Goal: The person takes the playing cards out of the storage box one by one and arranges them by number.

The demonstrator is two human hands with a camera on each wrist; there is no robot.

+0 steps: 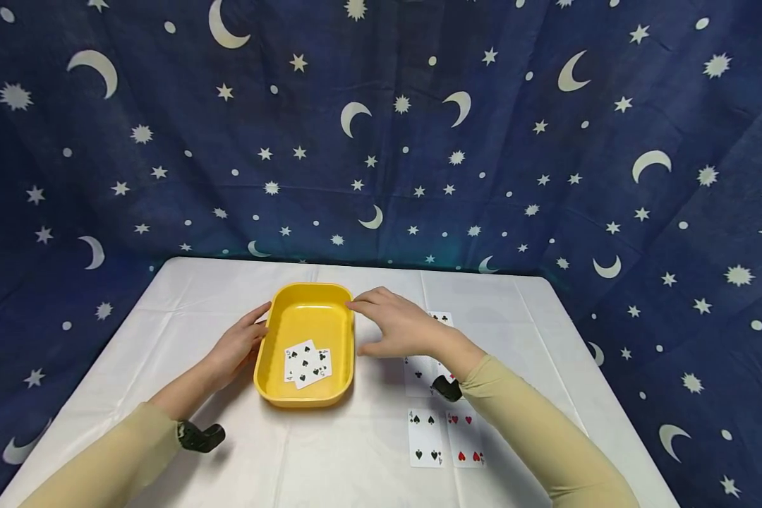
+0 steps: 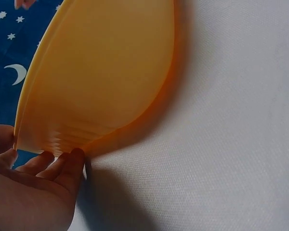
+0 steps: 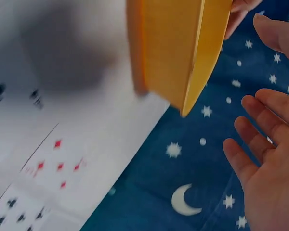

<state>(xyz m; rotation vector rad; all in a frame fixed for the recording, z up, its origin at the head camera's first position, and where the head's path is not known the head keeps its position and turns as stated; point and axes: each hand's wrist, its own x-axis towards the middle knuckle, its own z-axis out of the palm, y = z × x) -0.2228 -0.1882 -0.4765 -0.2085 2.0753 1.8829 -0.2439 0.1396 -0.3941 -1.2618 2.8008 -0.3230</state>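
Observation:
A yellow plastic tray (image 1: pixel 279 391) rests on the white-covered table, with overlapping black-suit playing cards (image 1: pixel 306 363) inside, the upper one a five of spades. My left hand (image 1: pixel 238 346) is at the tray's left side, its fingertips against the outer wall; the left wrist view has the thumb close to the rim. Beside the tray's right edge, my right hand (image 1: pixel 396 324) has its fingers spread. In the right wrist view, this hand (image 3: pixel 274 149) is apart from the tray (image 3: pixel 168 48) and holds nothing.
Right of the tray, face-up cards lie in rows, including a four of spades (image 1: pixel 426 439), a four of hearts (image 1: pixel 465 439) and a five of diamonds (image 3: pixel 60 166). My right forearm partly covers this layout. Behind the table hangs a blue star-and-moon cloth (image 1: pixel 381 141).

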